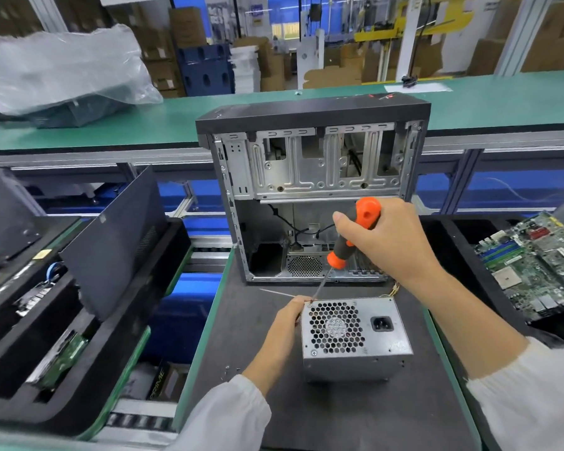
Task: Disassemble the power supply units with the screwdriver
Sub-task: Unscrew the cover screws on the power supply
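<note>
Screwdriver (345, 252) gripped in right hand (385, 242), shaft slanting down-left, tip at power supply unit (355, 336) top-left corner screw; left hand (287, 323) holding that corner, nearer one

Electronics disassembly line in a factory or warehouse, green-topped conveyor benches (502, 92) in rows, gutted computer case (310, 177) on a black work mat (339, 418), bare motherboard (541, 268) in a side tray, stacked cardboard boxes (186, 27) behind
</note>
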Demonstrator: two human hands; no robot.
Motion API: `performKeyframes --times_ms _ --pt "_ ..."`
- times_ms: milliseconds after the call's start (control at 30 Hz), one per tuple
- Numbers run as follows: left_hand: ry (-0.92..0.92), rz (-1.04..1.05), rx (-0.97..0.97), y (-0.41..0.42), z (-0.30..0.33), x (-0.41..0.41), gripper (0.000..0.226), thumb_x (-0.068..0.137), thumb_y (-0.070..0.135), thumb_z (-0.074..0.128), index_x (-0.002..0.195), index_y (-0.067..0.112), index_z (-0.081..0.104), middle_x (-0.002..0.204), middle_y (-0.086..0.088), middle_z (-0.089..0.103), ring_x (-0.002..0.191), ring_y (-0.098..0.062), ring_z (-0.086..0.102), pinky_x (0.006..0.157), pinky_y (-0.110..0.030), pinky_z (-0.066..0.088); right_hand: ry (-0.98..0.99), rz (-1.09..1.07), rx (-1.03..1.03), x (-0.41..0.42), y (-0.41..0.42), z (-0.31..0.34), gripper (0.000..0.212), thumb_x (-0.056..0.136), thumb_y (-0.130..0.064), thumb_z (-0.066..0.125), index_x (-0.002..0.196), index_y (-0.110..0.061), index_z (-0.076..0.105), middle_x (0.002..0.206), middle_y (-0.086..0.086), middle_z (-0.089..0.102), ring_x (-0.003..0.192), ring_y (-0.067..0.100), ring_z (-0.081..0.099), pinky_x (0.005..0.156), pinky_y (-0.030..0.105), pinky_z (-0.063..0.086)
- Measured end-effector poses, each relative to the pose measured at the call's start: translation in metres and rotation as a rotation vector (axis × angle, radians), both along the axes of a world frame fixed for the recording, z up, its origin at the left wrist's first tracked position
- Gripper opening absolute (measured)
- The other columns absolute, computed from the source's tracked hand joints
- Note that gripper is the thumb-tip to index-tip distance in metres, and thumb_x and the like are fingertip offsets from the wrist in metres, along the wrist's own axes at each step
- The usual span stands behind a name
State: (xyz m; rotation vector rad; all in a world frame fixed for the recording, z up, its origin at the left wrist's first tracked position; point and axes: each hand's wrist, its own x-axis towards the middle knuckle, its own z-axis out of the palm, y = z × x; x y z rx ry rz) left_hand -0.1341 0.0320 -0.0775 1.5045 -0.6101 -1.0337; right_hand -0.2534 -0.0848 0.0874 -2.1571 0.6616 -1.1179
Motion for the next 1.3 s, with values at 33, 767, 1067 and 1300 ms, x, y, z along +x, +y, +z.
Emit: performKeyframes --times_ms 33,767,1067,1300 --pt "-0.028 -0.012 -0.005 0.000 0.001 0.002 0.034 0.086 0.043 0.043 0.088 0.027 0.073 0.100 -0.002 0.074 0.099 -0.019 0.068 0.098 -0.041 0.048 0.011 0.003 -0.019 0.002 0.001 0.001 0.056 0.079 -0.031 0.069 0.045 -0.022 0.026 0.040 -0.005 0.032 0.045 0.010 0.032 0.046 0.015 0.030" --pt "-0.111 -0.039 -0.233 0.002 0.006 0.005 0.037 0.093 0.022 0.039 0.098 0.022 0.075 0.102 -0.002 0.075 0.094 -0.013 0.068 0.078 -0.017 0.049 0.082 0.002 0.025 0.007 -0.003 0.002 0.050 0.081 -0.034 0.068 0.049 -0.017 0.035 0.058 0.023 0.057 0.040 0.011 0.040 0.045 0.025 0.036" --pt "-0.084 -0.004 -0.227 0.002 0.004 0.005 0.038 0.102 0.012 0.037 0.100 0.021 0.074 0.104 -0.007 0.074 0.097 -0.017 0.067 0.085 -0.027 0.050 0.061 0.042 -0.003 0.008 -0.005 0.001 0.048 0.082 -0.030 0.069 0.044 -0.020 0.042 0.042 -0.001 0.047 0.039 0.007 0.041 0.042 0.013 0.033" --pt "-0.072 0.014 -0.261 0.002 0.003 0.003 0.038 0.101 0.007 0.038 0.095 0.018 0.074 0.101 -0.007 0.074 0.091 -0.014 0.067 0.082 -0.028 0.049 0.040 0.078 -0.042 0.013 -0.006 0.000 0.049 0.082 -0.028 0.069 0.043 -0.022 0.041 0.041 -0.007 0.041 0.045 0.006 0.039 0.048 0.012 0.033"
